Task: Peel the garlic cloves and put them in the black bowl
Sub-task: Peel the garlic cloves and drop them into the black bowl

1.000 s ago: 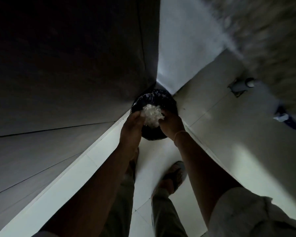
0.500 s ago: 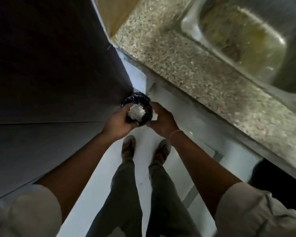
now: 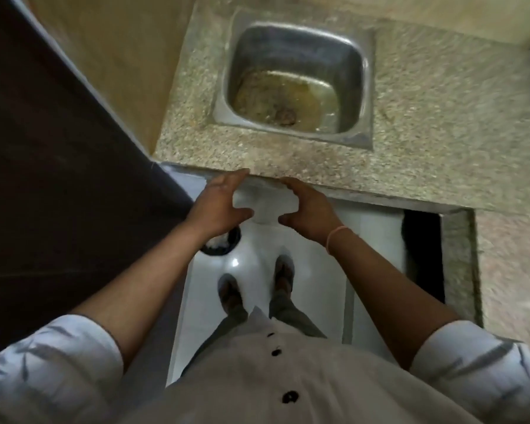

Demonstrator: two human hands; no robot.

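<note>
My left hand (image 3: 219,206) and my right hand (image 3: 309,209) hover side by side in front of the counter's front edge, fingers spread and relaxed, holding nothing. Below my left wrist, on the white floor, a black-lined bin (image 3: 222,244) shows a patch of pale garlic skins; my wrist hides most of it. No black bowl and no garlic cloves are in view.
A steel sink (image 3: 294,84) with murky yellowish water is set in the speckled stone counter (image 3: 426,133). A dark brown panel (image 3: 58,179) stands close on the left. My feet stand on white floor tiles (image 3: 254,261); a dark opening (image 3: 423,255) lies under the counter on the right.
My hands held a clump of garlic skins over the black-lined bin; now both are empty and raised to counter height. My view has swung up to the sink.
</note>
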